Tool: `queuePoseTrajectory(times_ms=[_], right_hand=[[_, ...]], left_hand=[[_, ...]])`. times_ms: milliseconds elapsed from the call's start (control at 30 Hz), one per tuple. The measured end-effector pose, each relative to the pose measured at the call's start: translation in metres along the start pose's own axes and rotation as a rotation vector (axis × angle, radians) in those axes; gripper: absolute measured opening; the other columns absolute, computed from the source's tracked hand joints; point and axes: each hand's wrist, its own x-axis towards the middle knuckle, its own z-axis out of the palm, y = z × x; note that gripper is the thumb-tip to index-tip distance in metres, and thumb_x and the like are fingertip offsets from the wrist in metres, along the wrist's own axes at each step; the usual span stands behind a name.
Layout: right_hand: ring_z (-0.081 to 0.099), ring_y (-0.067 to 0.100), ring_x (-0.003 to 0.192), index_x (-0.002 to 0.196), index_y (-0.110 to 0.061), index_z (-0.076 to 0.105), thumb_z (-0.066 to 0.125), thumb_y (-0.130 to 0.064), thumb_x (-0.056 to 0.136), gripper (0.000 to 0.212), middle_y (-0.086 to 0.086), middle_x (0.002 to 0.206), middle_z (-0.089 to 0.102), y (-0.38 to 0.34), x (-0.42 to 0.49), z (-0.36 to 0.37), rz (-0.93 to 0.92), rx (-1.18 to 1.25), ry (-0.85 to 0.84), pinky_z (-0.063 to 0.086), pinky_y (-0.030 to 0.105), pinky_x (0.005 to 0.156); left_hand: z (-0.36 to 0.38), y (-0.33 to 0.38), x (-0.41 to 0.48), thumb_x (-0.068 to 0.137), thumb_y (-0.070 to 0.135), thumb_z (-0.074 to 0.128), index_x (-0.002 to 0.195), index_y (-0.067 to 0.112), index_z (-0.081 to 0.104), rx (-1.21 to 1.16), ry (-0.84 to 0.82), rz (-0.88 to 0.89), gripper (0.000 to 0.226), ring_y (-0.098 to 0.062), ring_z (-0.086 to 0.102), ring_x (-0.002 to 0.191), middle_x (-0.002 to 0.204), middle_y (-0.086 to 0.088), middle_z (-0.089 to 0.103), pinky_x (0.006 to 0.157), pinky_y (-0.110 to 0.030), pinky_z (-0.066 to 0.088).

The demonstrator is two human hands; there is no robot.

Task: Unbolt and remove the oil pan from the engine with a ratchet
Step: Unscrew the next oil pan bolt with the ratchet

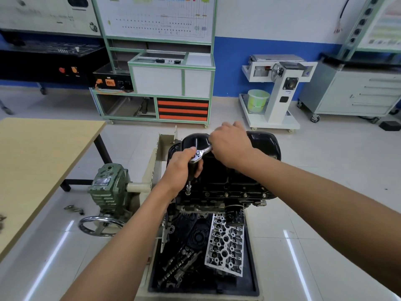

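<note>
Nearest to the person is a black tray [256, 279] w/ a cylinder head [225, 244] and some camshafts [180, 263] lying in it. Just behind it the engine [201, 206] sits upside down on its stand, the oil filter [234, 215] pointing toward the camera. The oil pan [264, 144] is on top of the engine, seated on its flange, so it is not removed yet. Along the near flange edge several bolts [245, 194] are in place. At the near-left corner a socket [188, 190] stands upright on what seems to be one more bolt; the bolt head itself is hidden. The left hand [182, 168] has its fingers curled round the ratchet [200, 154] just under the head, thumb up by the head, holding the shaft vertical. The right hand [230, 146] is closed over the handle, whose end is covered by the palm. I judge the step is the unbolting, approx. at its beginning, since most visible bolts sit in the flange. The next move probably calls for a swing of the handle w/ the right hand while the left presses down, so the socket does not slip off. Further left stand a hand wheel [101, 224] and a table [43, 148].
</note>
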Motion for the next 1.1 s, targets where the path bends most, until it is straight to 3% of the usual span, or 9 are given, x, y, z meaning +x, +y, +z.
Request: queuePoseTrajectory(times_ms=[300,433,567,633,700,833,900,1000,1100], right_hand=[[0.056,0.026,0.100,0.088,-0.019,0.061,0.048,-0.019,0.096,0.015,0.003,0.101,0.066,-0.012,0.037,0.005,-0.053,-0.052,0.046,0.034,0.039,0.083],[0.061,0.029,0.089,0.091,-0.017,0.061,0.055,-0.019,0.088,0.007,0.007,0.097,0.065,-0.003,0.021,-0.003,-0.029,-0.035,-0.040,0.035,0.033,0.069],[0.059,0.026,0.076,0.097,-0.014,0.059,0.061,-0.040,0.086,0.028,0.004,0.089,0.061,0.005,-0.013,-0.013,0.043,0.022,-0.280,0.040,0.033,0.062],[0.067,0.019,0.061,0.078,-0.009,0.058,0.063,-0.047,0.087,0.039,-0.001,0.062,0.068,0.004,-0.030,-0.021,0.090,0.312,-0.549,0.046,0.028,0.057],[0.064,0.015,0.044,0.068,-0.009,0.056,0.067,-0.040,0.089,0.039,-0.003,0.042,0.060,-0.004,-0.045,-0.027,0.202,0.716,-0.733,0.047,0.023,0.045],[0.050,0.010,0.040,0.068,-0.018,0.050,0.066,-0.027,0.094,0.032,-0.006,0.046,0.047,-0.037,-0.070,-0.027,0.533,1.470,-0.997,0.039,0.015,0.041],[0.046,0.008,0.039,0.063,-0.022,0.046,0.061,-0.030,0.097,0.038,-0.007,0.046,0.041,-0.051,-0.075,-0.024,0.610,1.644,-1.077,0.037,0.013,0.043],[0.037,0.008,0.034,0.059,-0.021,0.043,0.059,-0.032,0.097,0.042,-0.006,0.043,0.037,-0.053,-0.072,-0.021,0.598,1.604,-1.013,0.031,0.015,0.039],[0.038,0.013,0.033,0.067,-0.011,0.051,0.063,-0.024,0.091,0.029,-0.002,0.042,0.043,-0.032,-0.063,-0.023,0.433,1.198,-0.857,0.030,0.020,0.037]], left_hand=[[0.002,-0.001,0.006,0.089,0.050,0.031,0.051,0.022,0.054,-0.050,0.011,0.048,0.052,-0.019,0.044,0.054,0.051,-0.002,0.050,0.062,-0.032,0.040],[0.011,-0.001,0.005,0.094,0.053,0.030,0.050,0.019,0.049,-0.016,0.082,0.047,0.059,-0.016,0.042,0.051,0.051,-0.004,0.047,0.057,-0.026,0.038],[0.012,-0.002,0.007,0.095,0.056,0.037,0.060,-0.002,0.049,0.006,0.125,0.068,0.069,-0.013,0.043,0.049,0.052,-0.006,0.046,0.052,-0.017,0.038],[0.013,-0.002,0.008,0.093,0.056,0.043,0.063,-0.004,0.050,-0.034,0.131,0.056,0.068,-0.009,0.043,0.048,0.052,-0.004,0.046,0.050,-0.014,0.039],[0.014,-0.001,0.009,0.087,0.063,0.047,0.064,-0.008,0.046,-0.047,0.137,0.064,0.075,-0.013,0.041,0.049,0.055,-0.009,0.043,0.050,-0.015,0.037],[0.014,-0.001,0.009,0.083,0.066,0.048,0.056,0.002,0.042,-0.063,0.123,0.084,0.070,-0.020,0.033,0.052,0.059,-0.013,0.036,0.050,-0.024,0.032],[0.013,-0.004,0.008,0.083,0.063,0.050,0.051,0.013,0.042,-0.096,0.110,0.069,0.060,-0.022,0.031,0.052,0.058,-0.015,0.035,0.052,-0.031,0.027],[0.006,-0.008,0.006,0.082,0.058,0.050,0.050,0.020,0.050,-0.110,0.104,0.053,0.050,-0.020,0.037,0.052,0.053,-0.008,0.043,0.053,-0.030,0.031],[0.000,-0.008,0.004,0.084,0.057,0.046,0.055,0.023,0.058,-0.063,0.056,0.067,0.047,-0.018,0.045,0.055,0.053,-0.005,0.052,0.061,-0.035,0.037]])
